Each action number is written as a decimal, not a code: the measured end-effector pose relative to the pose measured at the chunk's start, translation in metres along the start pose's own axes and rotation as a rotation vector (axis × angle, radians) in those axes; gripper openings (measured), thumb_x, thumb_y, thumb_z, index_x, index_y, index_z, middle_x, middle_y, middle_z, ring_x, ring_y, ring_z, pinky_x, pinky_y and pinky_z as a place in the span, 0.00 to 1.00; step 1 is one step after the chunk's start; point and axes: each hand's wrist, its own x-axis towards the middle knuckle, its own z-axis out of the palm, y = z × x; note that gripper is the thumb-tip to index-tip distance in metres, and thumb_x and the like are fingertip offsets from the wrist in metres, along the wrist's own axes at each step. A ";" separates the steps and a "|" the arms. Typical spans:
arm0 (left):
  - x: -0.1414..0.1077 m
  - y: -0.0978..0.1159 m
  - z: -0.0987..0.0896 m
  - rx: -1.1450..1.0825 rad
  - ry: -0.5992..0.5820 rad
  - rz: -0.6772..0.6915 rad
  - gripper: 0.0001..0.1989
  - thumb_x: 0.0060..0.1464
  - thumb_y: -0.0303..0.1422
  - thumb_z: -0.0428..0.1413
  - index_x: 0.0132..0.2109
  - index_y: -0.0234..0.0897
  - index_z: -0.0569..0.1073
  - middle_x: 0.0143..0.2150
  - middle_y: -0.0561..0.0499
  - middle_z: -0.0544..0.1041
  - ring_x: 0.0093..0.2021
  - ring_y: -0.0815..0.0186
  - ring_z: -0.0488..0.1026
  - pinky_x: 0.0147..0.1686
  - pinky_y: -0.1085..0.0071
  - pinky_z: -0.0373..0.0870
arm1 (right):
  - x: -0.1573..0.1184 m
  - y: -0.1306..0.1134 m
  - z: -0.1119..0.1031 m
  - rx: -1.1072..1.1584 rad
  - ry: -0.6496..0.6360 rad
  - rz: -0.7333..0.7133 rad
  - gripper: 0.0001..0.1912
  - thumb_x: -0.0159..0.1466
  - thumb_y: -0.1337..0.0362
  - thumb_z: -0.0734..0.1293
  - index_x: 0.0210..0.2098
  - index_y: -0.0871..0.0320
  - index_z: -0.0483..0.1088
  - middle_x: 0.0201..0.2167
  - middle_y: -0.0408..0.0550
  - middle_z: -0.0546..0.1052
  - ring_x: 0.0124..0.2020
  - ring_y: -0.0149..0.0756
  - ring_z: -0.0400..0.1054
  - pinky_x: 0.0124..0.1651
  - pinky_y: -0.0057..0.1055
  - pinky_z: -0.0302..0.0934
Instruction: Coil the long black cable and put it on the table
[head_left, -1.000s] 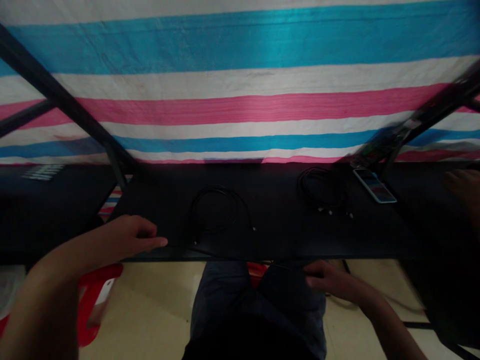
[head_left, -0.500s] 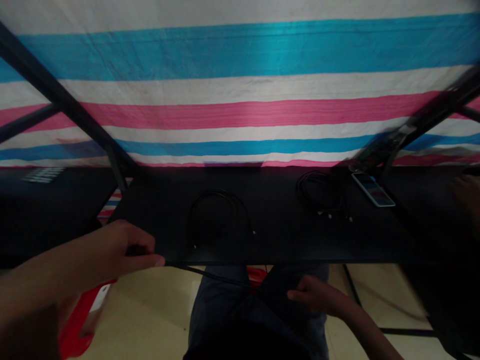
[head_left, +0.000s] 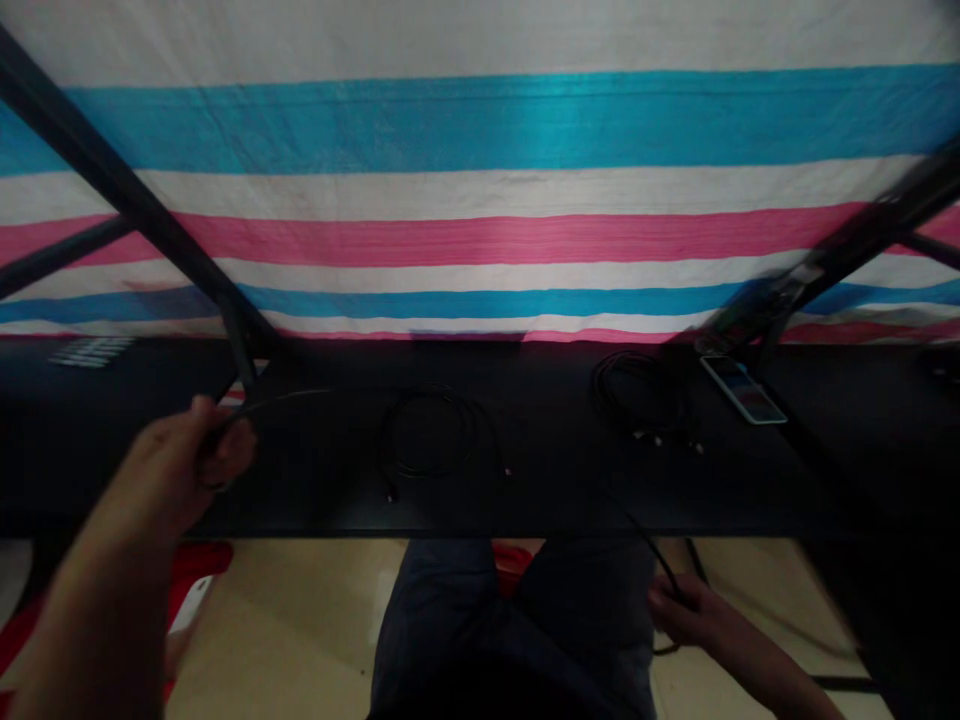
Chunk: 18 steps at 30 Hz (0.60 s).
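Note:
Raised over the left part of the black table, my left hand (head_left: 195,450) is closed around a thin black cable (head_left: 289,395), which stretches away to the right above the tabletop. Below the front edge, by my right knee, my right hand (head_left: 686,612) grips a black cable (head_left: 646,535) too; a stretch of it rises toward the tabletop and a short end hangs under the fingers. Against the dark surface I cannot tell whether both are one cable. Between my hands a coiled black cable (head_left: 429,475) lies on the table, its small metal plugs toward me.
Several coiled cables (head_left: 637,395) lie at the right, beside a phone (head_left: 742,390). Black frame bars (head_left: 112,180) slant up on both sides before a striped sheet (head_left: 480,240). Small pale strips (head_left: 91,350) sit far left. Something red (head_left: 202,565) is under the table.
My left hand has risen from the front edge and moved left over the table. My right hand has moved right and slightly down; a cable now shows clearly in it.

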 end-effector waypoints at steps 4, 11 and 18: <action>-0.022 -0.035 0.109 -0.541 -0.322 -0.015 0.34 0.52 0.54 0.64 0.20 0.39 0.52 0.16 0.62 0.45 0.16 0.77 0.42 0.16 0.78 0.43 | -0.005 -0.040 0.024 0.002 -0.064 -0.030 0.38 0.57 0.27 0.62 0.31 0.60 0.72 0.22 0.37 0.57 0.24 0.29 0.51 0.27 0.28 0.49; -0.100 -0.016 0.250 -1.005 -0.579 0.076 0.38 0.66 0.53 0.49 0.16 0.38 0.44 0.13 0.59 0.41 0.15 0.74 0.42 0.20 0.71 0.49 | 0.011 -0.113 0.093 0.074 -0.115 -0.265 0.33 0.65 0.33 0.61 0.36 0.59 0.73 0.22 0.37 0.55 0.24 0.28 0.48 0.25 0.27 0.45; -0.126 0.012 0.257 -0.405 -0.231 0.653 0.34 0.68 0.55 0.38 0.19 0.39 0.59 0.27 0.46 0.71 0.35 0.60 0.68 0.39 0.59 0.66 | 0.022 -0.136 0.131 0.501 -0.048 -0.212 0.35 0.53 0.29 0.69 0.31 0.58 0.70 0.20 0.36 0.59 0.21 0.27 0.49 0.23 0.26 0.46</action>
